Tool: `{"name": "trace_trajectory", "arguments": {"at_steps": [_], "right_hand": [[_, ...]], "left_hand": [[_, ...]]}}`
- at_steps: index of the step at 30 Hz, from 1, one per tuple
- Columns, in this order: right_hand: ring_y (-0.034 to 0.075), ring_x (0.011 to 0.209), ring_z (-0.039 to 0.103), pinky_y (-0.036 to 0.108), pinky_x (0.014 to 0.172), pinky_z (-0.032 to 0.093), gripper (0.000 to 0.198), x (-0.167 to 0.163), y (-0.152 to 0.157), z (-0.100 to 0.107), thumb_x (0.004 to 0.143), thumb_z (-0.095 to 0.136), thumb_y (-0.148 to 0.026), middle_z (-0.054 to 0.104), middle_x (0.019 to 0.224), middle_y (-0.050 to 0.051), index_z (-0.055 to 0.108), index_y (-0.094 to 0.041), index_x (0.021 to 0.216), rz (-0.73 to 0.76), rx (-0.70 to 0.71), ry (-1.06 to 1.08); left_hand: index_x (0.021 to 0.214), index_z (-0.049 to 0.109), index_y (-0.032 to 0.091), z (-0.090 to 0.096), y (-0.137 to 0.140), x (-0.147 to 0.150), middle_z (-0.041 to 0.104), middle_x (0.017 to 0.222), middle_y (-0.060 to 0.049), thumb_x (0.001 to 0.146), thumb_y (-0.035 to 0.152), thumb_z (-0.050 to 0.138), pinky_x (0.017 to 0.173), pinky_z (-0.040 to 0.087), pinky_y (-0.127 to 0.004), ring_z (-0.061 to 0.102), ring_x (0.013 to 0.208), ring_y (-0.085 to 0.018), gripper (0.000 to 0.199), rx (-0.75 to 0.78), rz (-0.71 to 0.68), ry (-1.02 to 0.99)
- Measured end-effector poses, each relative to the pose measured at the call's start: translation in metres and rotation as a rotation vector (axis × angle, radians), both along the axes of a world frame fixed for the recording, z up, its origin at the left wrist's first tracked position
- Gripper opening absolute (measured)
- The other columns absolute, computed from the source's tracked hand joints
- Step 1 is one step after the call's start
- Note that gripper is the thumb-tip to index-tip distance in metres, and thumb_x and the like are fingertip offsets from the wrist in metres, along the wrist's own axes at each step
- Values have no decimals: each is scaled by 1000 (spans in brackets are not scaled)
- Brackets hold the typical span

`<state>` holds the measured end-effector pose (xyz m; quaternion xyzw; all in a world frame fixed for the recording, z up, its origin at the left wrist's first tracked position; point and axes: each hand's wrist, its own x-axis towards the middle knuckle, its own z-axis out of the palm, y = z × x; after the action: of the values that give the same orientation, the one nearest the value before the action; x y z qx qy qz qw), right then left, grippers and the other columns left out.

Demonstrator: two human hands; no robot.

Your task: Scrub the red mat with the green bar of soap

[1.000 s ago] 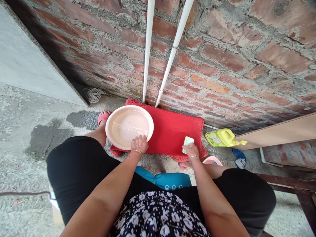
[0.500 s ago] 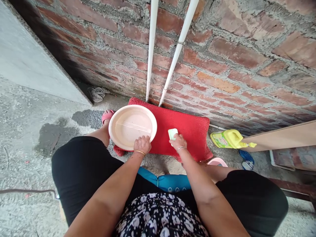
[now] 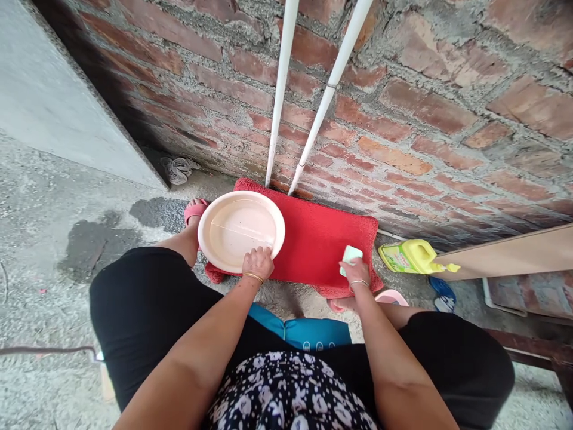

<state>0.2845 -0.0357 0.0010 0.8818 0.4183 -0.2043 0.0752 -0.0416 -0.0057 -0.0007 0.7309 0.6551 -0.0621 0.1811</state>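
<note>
Left hand (image 3: 257,263) fingers grasp near rim of pink basin (image 3: 240,230); right hand (image 3: 356,272) presses pale green sponge (image 3: 350,255) onto red mat (image 3: 320,242), fingers curled over it.

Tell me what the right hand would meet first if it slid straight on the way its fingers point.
Probably only more red mat, then the brick wall behind it; depth is hard to judge.

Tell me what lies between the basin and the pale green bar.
Head view: only bare red mat lies between the basin and the pale green bar.
</note>
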Motion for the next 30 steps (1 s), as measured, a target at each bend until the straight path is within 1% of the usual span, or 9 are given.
{"name": "trace_trajectory", "arguments": {"at_steps": [2,6,9,11,13,19,22,26,30], "right_hand": [[21,87,58,31,74,42,49,-43,18,-2,73,56,-57,51,106,9,54,-24,110,49,29,38],[18,88,56,28,78,39,43,-121,50,-6,74,59,-52,50,104,3,54,-29,109,327,53,109],[20,94,54,31,82,37,42,-141,62,-8,73,62,-48,49,105,3,54,-29,110,478,24,103],[20,95,54,31,84,36,43,-129,64,-9,73,62,-47,49,105,4,54,-28,111,484,17,78],[20,94,55,31,82,37,46,-98,59,-10,73,61,-50,50,105,5,54,-28,112,383,14,63],[26,94,57,36,77,41,54,26,12,-8,71,58,-57,53,111,11,53,-26,114,-149,-30,30],[32,99,56,40,77,42,54,65,-11,-7,69,58,-55,56,109,15,55,-23,113,-357,-47,-7],[33,96,57,41,73,43,54,73,-17,-5,71,55,-55,58,104,18,56,-19,111,-439,-42,-12],[28,93,58,35,74,43,51,21,1,-5,72,56,-56,57,105,15,56,-20,109,-249,70,27]], "left_hand": [[107,60,18,0,0,0,60,98,-15,82,21,34,75,40,-39,56,91,-27,36,2,1,13],[106,60,18,0,0,1,60,98,-15,83,23,33,75,40,-40,56,92,-28,36,1,-5,36],[105,61,18,1,0,1,61,99,-15,83,23,33,76,40,-40,56,92,-28,36,-7,-10,45],[107,60,18,2,0,2,61,100,-16,83,24,33,76,40,-40,56,93,-28,37,-19,-9,53],[109,60,18,2,0,2,61,101,-16,83,24,33,77,40,-40,55,94,-28,38,-28,-6,60],[104,60,18,2,1,2,61,98,-14,82,22,33,75,40,-39,56,91,-27,35,-15,-14,45],[101,61,17,3,1,1,61,97,-15,81,21,33,74,40,-39,56,90,-27,34,-15,-11,38],[105,61,17,4,1,2,61,99,-16,81,20,33,76,41,-40,56,92,-27,37,-27,2,28],[106,61,17,2,0,1,61,100,-16,82,21,33,76,41,-40,56,92,-28,38,-17,4,10]]}}
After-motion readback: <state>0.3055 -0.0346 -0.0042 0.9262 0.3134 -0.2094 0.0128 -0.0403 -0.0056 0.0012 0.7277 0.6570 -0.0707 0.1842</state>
